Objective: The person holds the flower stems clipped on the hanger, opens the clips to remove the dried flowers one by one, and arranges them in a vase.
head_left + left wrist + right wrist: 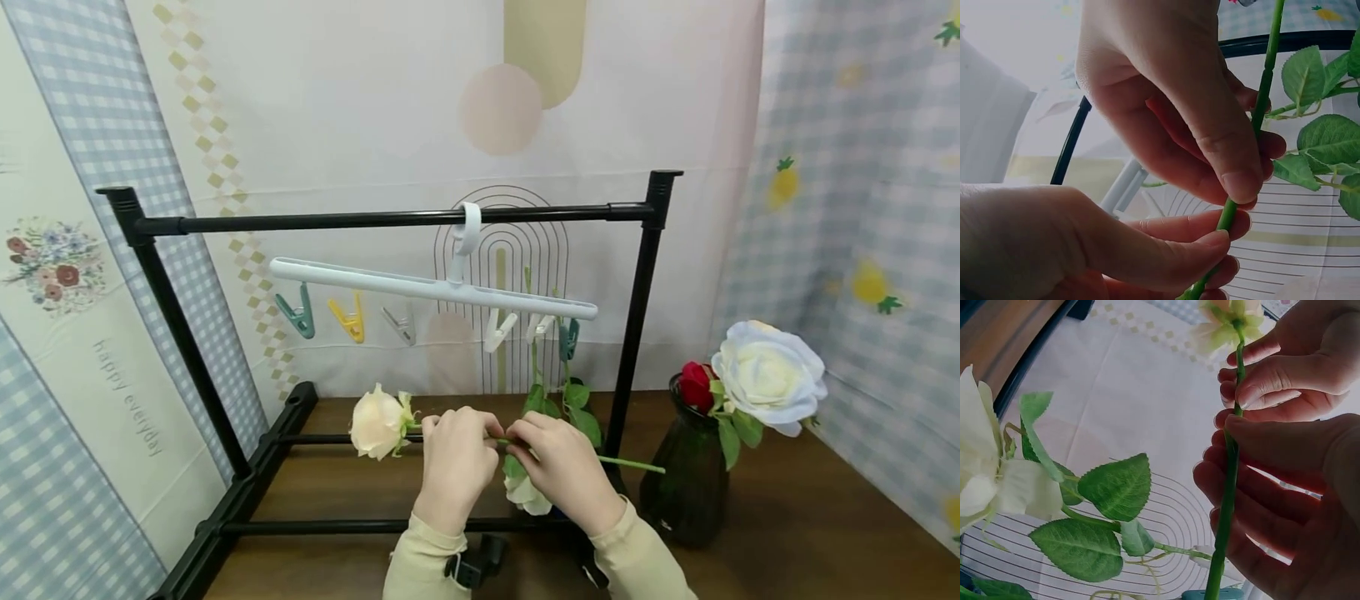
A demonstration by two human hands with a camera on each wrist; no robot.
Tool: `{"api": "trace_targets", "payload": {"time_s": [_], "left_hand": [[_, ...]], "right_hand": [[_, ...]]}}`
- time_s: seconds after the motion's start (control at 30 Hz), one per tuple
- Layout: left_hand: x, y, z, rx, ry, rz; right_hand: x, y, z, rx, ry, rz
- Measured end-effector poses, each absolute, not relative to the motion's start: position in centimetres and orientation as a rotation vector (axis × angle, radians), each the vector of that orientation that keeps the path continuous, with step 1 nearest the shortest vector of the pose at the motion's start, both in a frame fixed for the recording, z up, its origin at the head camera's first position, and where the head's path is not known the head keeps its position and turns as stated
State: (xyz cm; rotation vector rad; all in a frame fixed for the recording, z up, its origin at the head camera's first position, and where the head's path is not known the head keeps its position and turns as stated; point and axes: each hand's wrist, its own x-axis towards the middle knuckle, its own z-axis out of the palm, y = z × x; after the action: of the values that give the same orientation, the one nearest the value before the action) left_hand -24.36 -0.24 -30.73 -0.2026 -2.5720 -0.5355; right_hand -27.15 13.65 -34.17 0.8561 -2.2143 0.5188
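Note:
A cream artificial rose [378, 422] lies sideways in the air, its bloom to the left and its bare green stem [633, 463] running off to the right. My left hand [459, 462] pinches the stem near the bloom between thumb and fingers. Close beside it, my right hand [562, 468] pinches the same stem, thumb on one side and fingers behind, as the right wrist view shows. Behind the hands, a white rose [985, 456] with green leaves [1114, 487] hangs head down from clips on the pale hanger [435, 289].
The hanger hooks over a black rack's top bar [337, 221]. Teal, yellow, grey and white clips hang under it, such as the yellow clip [348, 318]. To the right, a dark glass vase [686, 492] holds a red rose [696, 387] and a pale blue-white rose [768, 375].

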Motion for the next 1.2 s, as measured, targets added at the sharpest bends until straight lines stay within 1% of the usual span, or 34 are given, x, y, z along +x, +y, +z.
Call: {"api": "trace_targets", "payload": {"time_s": [0.13, 0.37, 0.5, 0.6, 0.73, 0.87, 1.03, 1.2], "left_hand": [[-24.0, -0.6, -30.5, -0.172, -2.580, -0.559], [-23.8, -0.2, -30.3, -0.190, -2.555, -0.563], [-23.7, 0.4, -30.2, -0.235, -2.389, -0.648], [-23.7, 0.9, -30.0, -0.364, -2.118, -0.803], [-23.3, 1.5, -29.6, -0.630, -1.789, -0.996], [-23.2, 2.2, -29.6, -0.830, -1.626, -1.045], [-23.8, 3.4, -30.0, -0.945, -1.614, -0.977], [-24.1, 4.9, -30.7, -0.995, -1.696, -0.948]], "right_hand": [[-27.1, 13.2, -33.9, 0.862, -2.166, 0.480], [-27.0, 13.2, -33.3, 0.815, -2.087, 0.452], [-26.9, 13.8, -32.7, 0.788, -2.045, 0.459], [-26.9, 14.5, -32.2, 0.772, -2.002, 0.474], [-26.9, 15.8, -31.3, 0.755, -1.957, 0.554], [-27.2, 17.6, -29.4, 0.744, -1.904, 0.673], [-27.5, 19.9, -25.7, 0.679, -1.809, 0.825], [-27.2, 22.1, -22.8, 0.526, -1.778, 1.003]]}}
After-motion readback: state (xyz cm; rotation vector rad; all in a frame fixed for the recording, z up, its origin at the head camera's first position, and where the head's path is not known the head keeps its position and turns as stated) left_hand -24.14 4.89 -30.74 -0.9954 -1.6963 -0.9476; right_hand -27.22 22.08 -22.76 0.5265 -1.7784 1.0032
